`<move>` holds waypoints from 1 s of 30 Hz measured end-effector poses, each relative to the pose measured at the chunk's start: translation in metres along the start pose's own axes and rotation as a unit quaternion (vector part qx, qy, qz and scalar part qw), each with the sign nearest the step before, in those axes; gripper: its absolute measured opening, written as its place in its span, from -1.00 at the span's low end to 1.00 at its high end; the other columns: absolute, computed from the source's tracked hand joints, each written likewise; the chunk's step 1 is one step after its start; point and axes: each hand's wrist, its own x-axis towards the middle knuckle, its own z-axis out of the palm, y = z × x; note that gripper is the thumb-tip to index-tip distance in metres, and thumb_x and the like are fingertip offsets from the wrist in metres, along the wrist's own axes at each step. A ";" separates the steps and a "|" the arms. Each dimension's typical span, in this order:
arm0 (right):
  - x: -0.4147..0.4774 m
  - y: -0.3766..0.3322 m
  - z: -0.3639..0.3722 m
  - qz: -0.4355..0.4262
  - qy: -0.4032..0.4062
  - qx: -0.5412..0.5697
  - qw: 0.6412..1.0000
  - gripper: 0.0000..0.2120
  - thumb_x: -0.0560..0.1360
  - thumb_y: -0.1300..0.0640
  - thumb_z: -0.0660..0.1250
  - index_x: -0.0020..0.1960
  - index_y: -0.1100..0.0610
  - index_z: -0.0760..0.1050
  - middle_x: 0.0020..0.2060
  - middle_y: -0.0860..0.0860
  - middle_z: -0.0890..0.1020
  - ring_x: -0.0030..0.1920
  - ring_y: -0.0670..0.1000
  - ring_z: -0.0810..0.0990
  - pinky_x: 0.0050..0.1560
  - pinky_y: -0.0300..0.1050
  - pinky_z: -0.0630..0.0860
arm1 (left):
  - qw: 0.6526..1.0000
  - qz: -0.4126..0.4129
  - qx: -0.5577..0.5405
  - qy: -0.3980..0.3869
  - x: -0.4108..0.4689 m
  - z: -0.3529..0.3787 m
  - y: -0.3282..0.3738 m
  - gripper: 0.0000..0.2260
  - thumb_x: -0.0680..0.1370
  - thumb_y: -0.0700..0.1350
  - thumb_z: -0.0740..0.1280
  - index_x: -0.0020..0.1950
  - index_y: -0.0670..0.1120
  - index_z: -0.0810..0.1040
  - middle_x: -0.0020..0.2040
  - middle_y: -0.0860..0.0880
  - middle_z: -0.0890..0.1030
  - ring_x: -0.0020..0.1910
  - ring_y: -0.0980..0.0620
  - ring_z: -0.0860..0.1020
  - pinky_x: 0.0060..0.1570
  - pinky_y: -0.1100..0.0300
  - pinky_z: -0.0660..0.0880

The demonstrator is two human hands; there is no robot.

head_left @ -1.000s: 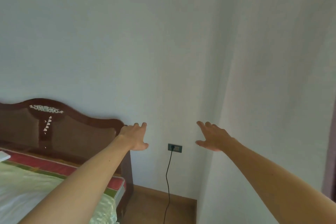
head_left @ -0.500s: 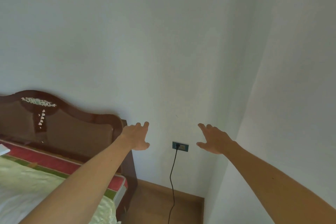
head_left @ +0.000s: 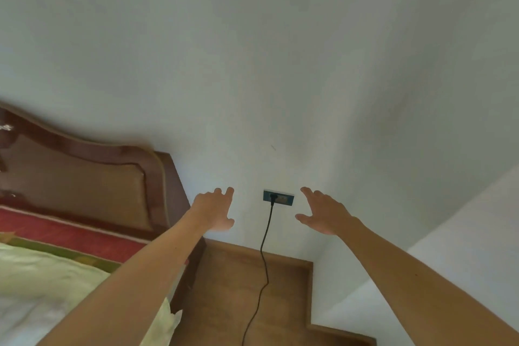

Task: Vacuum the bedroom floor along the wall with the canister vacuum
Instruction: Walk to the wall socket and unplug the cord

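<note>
Camera view has tipped down since half a second ago: more wooden floor [head_left: 233,289] shows, and the headboard [head_left: 84,182] sits nearer the left edge. Both arms remain stretched forward. Left hand [head_left: 214,211]: open, fingers loosely spread, holding nothing, in front of the wall [head_left: 252,78] just right of the headboard's end. Right hand [head_left: 323,212]: likewise open, thumb out, empty. Wall socket [head_left: 278,197] lies between the two hands, touched by neither. Black cord [head_left: 267,275] is plugged into the socket's left side, hangs down the wall, crosses the floor and leaves the frame at the bottom edge; where it ends cannot be told. Floor strip runs along the wall between the bed [head_left: 70,236] and the room corner, bordered by a wooden baseboard [head_left: 286,257]. Pale sheet [head_left: 42,289] covers the bed at lower left.
</note>
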 end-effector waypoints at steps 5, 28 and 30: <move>0.048 0.019 0.064 0.012 -0.057 0.030 0.998 -0.28 0.59 -0.20 0.20 0.60 0.03 -0.03 0.43 0.10 0.38 0.38 0.13 0.41 0.28 0.02 0.43 | 0.998 0.006 -0.012 -0.063 0.050 0.085 0.011 -0.32 0.55 0.13 0.31 0.57 -0.04 0.10 0.35 -0.10 0.45 0.20 -0.15 0.56 0.15 0.01 0.52; 0.208 0.025 0.232 0.060 0.012 0.282 0.957 -0.34 0.58 -0.19 0.24 0.56 0.08 0.16 0.42 0.08 0.43 0.41 0.10 0.40 0.39 0.10 0.40 | 0.976 -0.019 -0.195 -0.093 0.167 0.299 0.062 -0.30 0.56 0.21 0.29 0.59 0.13 0.02 0.36 -0.07 0.46 0.14 -0.10 0.60 0.16 -0.05 0.53; 0.215 0.018 0.236 0.067 0.047 0.297 0.951 -0.39 0.58 -0.17 0.24 0.53 0.08 0.22 0.38 0.07 0.47 0.37 0.09 0.43 0.35 0.12 0.43 | 0.972 -0.018 -0.221 -0.078 0.170 0.306 0.066 -0.33 0.56 0.22 0.28 0.58 0.16 0.02 0.32 -0.05 0.47 0.14 -0.09 0.58 0.15 -0.03 0.51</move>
